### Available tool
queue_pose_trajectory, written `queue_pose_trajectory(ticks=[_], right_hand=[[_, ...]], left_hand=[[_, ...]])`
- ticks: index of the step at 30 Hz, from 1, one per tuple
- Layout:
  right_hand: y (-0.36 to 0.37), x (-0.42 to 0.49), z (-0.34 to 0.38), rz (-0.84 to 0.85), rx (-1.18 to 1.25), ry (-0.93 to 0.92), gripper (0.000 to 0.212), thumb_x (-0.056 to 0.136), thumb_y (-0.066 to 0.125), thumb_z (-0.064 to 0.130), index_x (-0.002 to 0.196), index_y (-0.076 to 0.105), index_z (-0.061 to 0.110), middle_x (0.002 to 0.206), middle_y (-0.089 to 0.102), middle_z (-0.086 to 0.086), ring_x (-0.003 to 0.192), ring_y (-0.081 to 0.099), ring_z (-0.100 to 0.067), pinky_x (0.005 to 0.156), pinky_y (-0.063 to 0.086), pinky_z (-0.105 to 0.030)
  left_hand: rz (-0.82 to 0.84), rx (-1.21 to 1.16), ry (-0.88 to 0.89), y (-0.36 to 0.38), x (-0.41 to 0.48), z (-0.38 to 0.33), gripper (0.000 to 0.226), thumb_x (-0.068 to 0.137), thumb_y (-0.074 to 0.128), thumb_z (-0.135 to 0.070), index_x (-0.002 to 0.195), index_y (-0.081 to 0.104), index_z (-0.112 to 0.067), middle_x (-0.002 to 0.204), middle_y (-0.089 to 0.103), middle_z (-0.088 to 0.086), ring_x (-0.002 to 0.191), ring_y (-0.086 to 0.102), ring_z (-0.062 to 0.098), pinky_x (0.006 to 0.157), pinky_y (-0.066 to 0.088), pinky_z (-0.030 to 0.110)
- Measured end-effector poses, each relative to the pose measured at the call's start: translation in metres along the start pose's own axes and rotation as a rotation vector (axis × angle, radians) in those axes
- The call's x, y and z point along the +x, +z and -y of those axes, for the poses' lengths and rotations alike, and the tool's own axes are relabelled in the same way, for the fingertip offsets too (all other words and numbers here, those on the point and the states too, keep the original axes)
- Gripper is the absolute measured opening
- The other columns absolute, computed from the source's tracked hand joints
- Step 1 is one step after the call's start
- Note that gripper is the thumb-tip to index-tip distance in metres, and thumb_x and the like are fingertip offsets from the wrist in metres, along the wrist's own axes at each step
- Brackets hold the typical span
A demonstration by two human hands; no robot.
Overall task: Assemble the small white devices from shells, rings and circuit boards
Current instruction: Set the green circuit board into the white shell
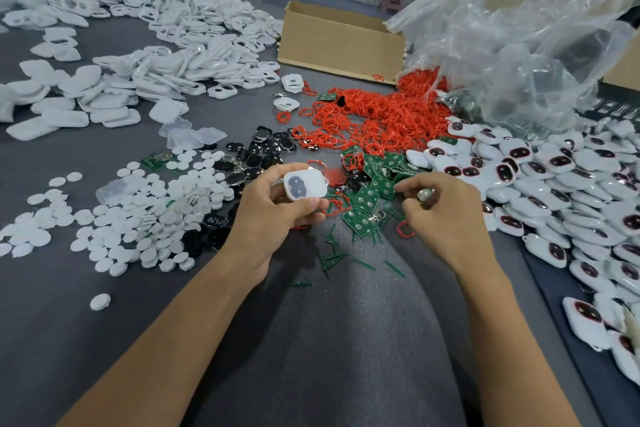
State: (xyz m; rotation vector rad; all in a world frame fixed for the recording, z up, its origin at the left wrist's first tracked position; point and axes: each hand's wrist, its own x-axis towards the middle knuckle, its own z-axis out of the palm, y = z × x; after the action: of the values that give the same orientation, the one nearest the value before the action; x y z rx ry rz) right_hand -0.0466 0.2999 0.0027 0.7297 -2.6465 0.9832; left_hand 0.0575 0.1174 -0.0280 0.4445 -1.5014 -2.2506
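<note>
My left hand (pixel 273 215) grips a white shell (pixel 305 185) with a dark two-hole insert, held face up above the grey surface. My right hand (pixel 440 211) pinches a small silvery round part (pixel 424 194) between curled fingers, just right of a cluster of green circuit boards (pixel 367 199). A heap of red rings (pixel 377 114) lies beyond the boards. Empty white shells (pixel 166 55) are piled at the far left. Finished white devices (pixel 561 177) with dark red-rimmed faces fill the right side.
White round discs (pixel 145 215) spread at the left, black inserts (pixel 263 152) in the middle. A cardboard box (pixel 341 42) stands at the back, a crumpled clear plastic bag (pixel 519 35) at the back right. Green snapped-off strips (pixel 332 253) litter the grey cloth in front.
</note>
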Motion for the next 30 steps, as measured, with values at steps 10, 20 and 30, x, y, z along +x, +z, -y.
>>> queue_pose_trajectory(ticks=[10, 20, 30], right_hand=[[0.026, -0.005, 0.014, 0.305, 0.012, -0.092, 0.027, 0.073, 0.079, 0.014, 0.094, 0.068, 0.026, 0.074, 0.057, 0.011, 0.058, 0.044, -0.001, 0.061, 0.039, -0.018], [0.024, -0.008, 0.021, 0.244, 0.339, -0.126, 0.037, 0.079, 0.066, -0.008, 0.074, 0.064, 0.029, 0.073, 0.065, 0.005, 0.068, 0.060, -0.013, 0.068, 0.049, -0.025], [0.021, -0.010, 0.016, 0.241, 0.162, -0.139, 0.010, 0.074, 0.067, 0.013, 0.070, 0.064, 0.022, 0.062, 0.062, 0.007, 0.055, 0.053, -0.004, 0.056, 0.042, -0.021]], left_hand=[[0.030, 0.029, 0.005, 0.000, -0.001, 0.001, 0.039, 0.081, 0.063, 0.019, 0.105, 0.064, -0.011, 0.086, 0.072, 0.007, 0.074, 0.073, 0.020, 0.064, 0.059, 0.026], [0.017, 0.035, 0.002, 0.002, -0.002, 0.000, 0.038, 0.082, 0.062, 0.019, 0.104, 0.065, -0.012, 0.089, 0.071, 0.008, 0.072, 0.073, 0.019, 0.063, 0.059, 0.025], [-0.048, 0.022, 0.017, 0.002, -0.002, -0.003, 0.040, 0.082, 0.063, 0.018, 0.115, 0.061, -0.005, 0.097, 0.068, 0.013, 0.073, 0.073, 0.021, 0.063, 0.059, 0.026]])
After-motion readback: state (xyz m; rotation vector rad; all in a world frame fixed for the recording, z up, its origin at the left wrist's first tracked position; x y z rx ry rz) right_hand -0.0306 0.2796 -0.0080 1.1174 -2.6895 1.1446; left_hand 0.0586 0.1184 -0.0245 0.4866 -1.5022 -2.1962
